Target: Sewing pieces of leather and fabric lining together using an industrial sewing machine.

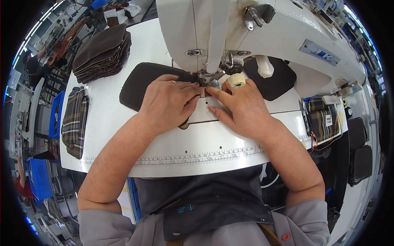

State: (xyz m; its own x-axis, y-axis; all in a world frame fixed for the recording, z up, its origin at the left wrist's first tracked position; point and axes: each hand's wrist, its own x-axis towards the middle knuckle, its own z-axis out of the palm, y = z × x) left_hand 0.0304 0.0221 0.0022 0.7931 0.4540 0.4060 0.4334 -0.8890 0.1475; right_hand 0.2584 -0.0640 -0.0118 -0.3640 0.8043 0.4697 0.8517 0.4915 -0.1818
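A dark brown panel with rounded corners (137,86) lies on the white sewing machine bed, its right end at the presser foot (206,77). My left hand (168,98) is on the panel, fingers drawn together toward the needle and thumb tucked below them; it grips the panel near its front edge. My right hand (244,106) rests at the other side of the needle, index finger stretched to the needle plate and thumb apart on the bed. The fingertips of both hands nearly meet there. What lies right under the needle is too small to make out.
The sewing machine (180,37) rises in front of my hands. A stack of dark panels (100,53) stands far left, with folded plaid fabric (74,123) nearer. Another dark panel (273,80) lies under the machine arm. More plaid fabric (320,121) sits right. A ruler strip (197,159) runs along the front edge.
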